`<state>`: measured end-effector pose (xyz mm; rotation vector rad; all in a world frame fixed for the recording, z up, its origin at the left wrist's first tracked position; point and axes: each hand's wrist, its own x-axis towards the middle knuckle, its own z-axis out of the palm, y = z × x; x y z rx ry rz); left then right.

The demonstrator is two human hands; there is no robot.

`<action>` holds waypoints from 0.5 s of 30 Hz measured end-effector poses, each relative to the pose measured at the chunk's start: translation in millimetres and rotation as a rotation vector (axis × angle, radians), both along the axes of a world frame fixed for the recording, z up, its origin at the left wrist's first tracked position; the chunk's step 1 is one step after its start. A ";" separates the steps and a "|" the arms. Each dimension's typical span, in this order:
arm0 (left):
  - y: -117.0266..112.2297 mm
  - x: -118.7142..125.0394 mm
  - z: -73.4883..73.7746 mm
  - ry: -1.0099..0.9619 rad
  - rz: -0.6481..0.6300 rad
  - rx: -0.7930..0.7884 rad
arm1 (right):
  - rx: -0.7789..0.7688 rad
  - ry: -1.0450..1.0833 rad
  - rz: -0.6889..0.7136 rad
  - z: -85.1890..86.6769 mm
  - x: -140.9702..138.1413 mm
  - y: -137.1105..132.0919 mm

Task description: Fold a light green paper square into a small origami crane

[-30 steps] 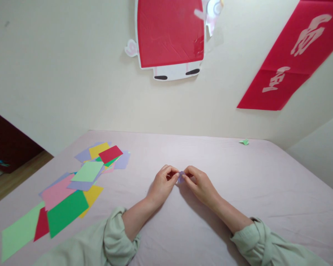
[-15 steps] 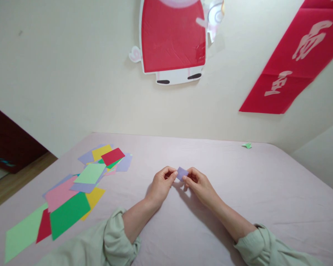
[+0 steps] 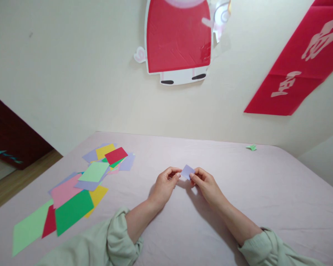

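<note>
A small folded lilac paper (image 3: 187,171) is pinched between my two hands just above the pale pink sheet (image 3: 238,207). My left hand (image 3: 165,186) holds its left edge with curled fingers. My right hand (image 3: 207,186) grips its right edge the same way. Both wrists rest on the sheet, and pale green sleeves cover my forearms.
Several loose coloured paper squares (image 3: 80,184) lie spread at the left, red, green, yellow, pink and lilac. A small green folded paper piece (image 3: 251,147) sits far right near the wall. Red decorations (image 3: 179,37) hang on the wall; wooden floor shows at the left.
The lilac paper has turned from a crumpled bit hidden in my fingertips to a flat small square held up between both hands. The view has shifted slightly.
</note>
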<state>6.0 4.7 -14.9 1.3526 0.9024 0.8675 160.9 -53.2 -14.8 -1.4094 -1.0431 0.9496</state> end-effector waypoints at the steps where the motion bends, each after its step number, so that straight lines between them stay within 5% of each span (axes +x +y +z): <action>1: -0.1 -0.2 0.3 0.000 0.009 -0.004 | -0.002 0.005 -0.007 0.0 0.6 0.3; 15: -0.9 -0.4 -4.7 0.009 -0.042 0.050 | 0.019 0.053 0.031 -1.8 1.2 0.6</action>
